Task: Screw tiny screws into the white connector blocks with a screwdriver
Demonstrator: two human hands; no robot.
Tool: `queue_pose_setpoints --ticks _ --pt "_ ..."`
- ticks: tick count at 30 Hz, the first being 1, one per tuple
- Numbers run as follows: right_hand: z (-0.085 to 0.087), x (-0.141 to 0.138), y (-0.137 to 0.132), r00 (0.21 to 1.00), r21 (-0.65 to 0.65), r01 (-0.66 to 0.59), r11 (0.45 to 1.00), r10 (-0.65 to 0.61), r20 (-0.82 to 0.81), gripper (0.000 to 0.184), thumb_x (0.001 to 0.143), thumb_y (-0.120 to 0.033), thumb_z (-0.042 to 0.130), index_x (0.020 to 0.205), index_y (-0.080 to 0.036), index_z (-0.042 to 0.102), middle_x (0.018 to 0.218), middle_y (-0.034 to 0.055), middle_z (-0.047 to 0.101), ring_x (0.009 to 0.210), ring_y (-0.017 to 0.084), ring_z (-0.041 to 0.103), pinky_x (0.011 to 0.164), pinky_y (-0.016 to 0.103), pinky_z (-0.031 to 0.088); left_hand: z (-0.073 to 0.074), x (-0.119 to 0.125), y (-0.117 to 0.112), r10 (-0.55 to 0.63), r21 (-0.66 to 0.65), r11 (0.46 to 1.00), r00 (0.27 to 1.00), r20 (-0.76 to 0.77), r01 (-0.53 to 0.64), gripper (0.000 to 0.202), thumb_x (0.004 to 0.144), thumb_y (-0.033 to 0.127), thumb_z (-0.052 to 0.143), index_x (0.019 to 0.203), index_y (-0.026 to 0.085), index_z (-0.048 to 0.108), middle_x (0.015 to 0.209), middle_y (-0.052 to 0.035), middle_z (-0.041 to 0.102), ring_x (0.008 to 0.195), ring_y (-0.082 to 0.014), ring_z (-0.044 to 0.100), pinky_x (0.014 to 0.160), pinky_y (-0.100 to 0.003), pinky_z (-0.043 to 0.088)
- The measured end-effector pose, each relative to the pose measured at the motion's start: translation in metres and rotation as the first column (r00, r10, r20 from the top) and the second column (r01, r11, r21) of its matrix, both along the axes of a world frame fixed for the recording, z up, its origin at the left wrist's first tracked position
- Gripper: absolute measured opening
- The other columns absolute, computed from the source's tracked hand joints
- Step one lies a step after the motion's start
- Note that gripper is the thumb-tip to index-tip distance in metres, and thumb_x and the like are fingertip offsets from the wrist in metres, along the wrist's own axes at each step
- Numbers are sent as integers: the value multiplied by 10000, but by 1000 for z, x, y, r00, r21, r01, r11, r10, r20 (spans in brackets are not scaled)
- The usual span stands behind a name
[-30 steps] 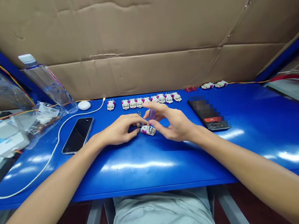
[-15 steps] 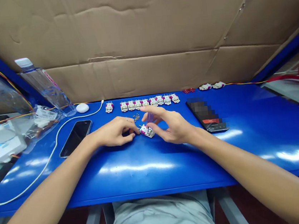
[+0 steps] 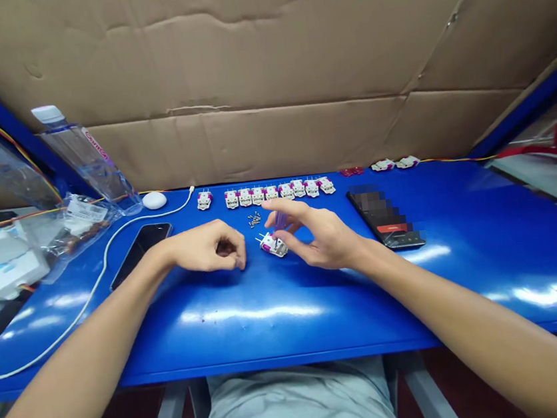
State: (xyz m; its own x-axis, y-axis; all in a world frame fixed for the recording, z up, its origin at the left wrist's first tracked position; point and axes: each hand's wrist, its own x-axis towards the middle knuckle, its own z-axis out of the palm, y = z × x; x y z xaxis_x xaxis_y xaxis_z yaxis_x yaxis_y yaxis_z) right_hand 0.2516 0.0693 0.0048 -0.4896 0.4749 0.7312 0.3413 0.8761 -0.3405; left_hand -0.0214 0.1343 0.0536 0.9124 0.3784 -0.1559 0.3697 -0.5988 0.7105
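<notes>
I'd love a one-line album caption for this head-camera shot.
A right hand cups a purple piece above a pronged white-and-magenta component on a blue bench; left hand curled nearby.

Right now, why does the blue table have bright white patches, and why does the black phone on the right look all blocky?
In the head view, the shiny blue table shows white glare along its front part, and a square-pixel blur covers part of the phone, hiding its screen.
</notes>
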Motion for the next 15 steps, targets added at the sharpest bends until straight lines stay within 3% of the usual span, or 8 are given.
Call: queue_pose_setpoints --ticks 3,6,9,11,13,14,15 --pt "0 0 -1 1000 -10 -3 1000 3 2 585 1068 -156 598 1618 -299 460 1188 54 784 917 156 778 783 264 682 1 -3 -5 -34 -67 997 990 -139 25 178 891 220 689 948 167 850 839 -23 806 662 -128 648 639 -212 481" --pt "0 1 -1 1000 -18 -13 1000 13 0 569 1074 -166 595 1613 -303 473 1240 61 782 945 155 789 801 264 687 5 -7 -16 -26 -60 998 976 -216 13 131 931 276 727 918 179 815 826 -12 799 687 -140 678 661 -214 507" --pt "0 1 -1 1000 -29 -17 999 17 2 573 1075 -166 592 1618 -300 470 1230 59 784 973 163 794 829 279 689 6 -2 -32 18 97 995 981 -191 0 214 1029 345 654 946 195 783 872 -28 782 766 -171 705 725 -248 539" --pt "0 1 -1 1000 -34 -17 999 18 11 571 1072 -160 596 1614 -299 479 1220 55 787 985 167 797 845 287 688 -1 -5 -42 111 300 950 992 -65 -86 259 1074 397 612 1111 210 788 1124 -82 789 1061 -240 726 959 -324 571" --pt "0 1 -2 1000 -37 -16 999 17 20 558 1072 -156 594 1602 -299 497 1238 56 788 997 169 799 851 288 686 -22 -41 -52 185 436 880 981 50 -188 330 1090 447 611 1309 248 757 1415 -116 713 1359 -303 631 1170 -422 510" --pt "0 1 -2 1000 -37 -17 999 17 21 552 1072 -155 593 1597 -298 503 1247 55 789 996 169 800 848 287 687 -41 -80 -59 215 440 876 976 13 -199 386 1086 452 633 1427 289 708 1562 -109 633 1483 -322 551 1232 -452 473" --pt "1 1 -2 1000 -41 -15 999 16 21 551 1072 -157 593 1596 -300 505 1253 53 790 993 169 801 845 287 688 -67 -134 -69 229 440 877 973 -26 -195 444 1035 486 718 1449 327 697 1601 -86 608 1512 -340 531 1236 -453 477"
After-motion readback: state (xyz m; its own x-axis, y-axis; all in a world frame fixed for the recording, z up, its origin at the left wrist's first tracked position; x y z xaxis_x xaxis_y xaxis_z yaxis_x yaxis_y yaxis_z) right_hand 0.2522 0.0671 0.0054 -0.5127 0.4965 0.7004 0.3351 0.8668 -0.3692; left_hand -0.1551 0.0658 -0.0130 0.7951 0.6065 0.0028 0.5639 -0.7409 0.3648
